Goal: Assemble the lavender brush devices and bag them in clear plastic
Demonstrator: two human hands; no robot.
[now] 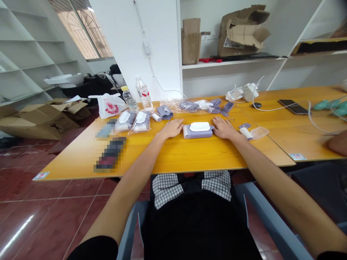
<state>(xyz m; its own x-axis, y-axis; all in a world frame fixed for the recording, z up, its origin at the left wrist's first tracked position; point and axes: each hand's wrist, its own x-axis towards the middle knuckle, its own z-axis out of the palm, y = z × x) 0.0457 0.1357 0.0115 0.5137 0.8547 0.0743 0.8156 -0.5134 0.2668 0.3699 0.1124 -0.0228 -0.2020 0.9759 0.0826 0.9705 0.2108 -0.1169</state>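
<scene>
A lavender box-shaped device with a white ribbed oval top (200,127) sits on the wooden table between my hands. My left hand (172,128) lies flat by its left end, fingers stretched out. Flat on the table at the device's right end rests my right hand (222,128), its fingers apart. Neither hand grips anything; whether the fingertips touch the device I cannot tell. A white roller-like cylinder (246,133) and a clear plastic tray (259,133) lie right of my right hand, near small grey-purple slotted pieces (244,125).
Two bagged lavender-white devices (141,121), a hollow lavender housing (165,112) and loose lavender parts (215,107) lie along the back. Two bottles (144,94) stand behind, beside a white plastic bag (110,105). Rightward are white chargers (249,92), a phone (294,107) and another person's arm (338,143).
</scene>
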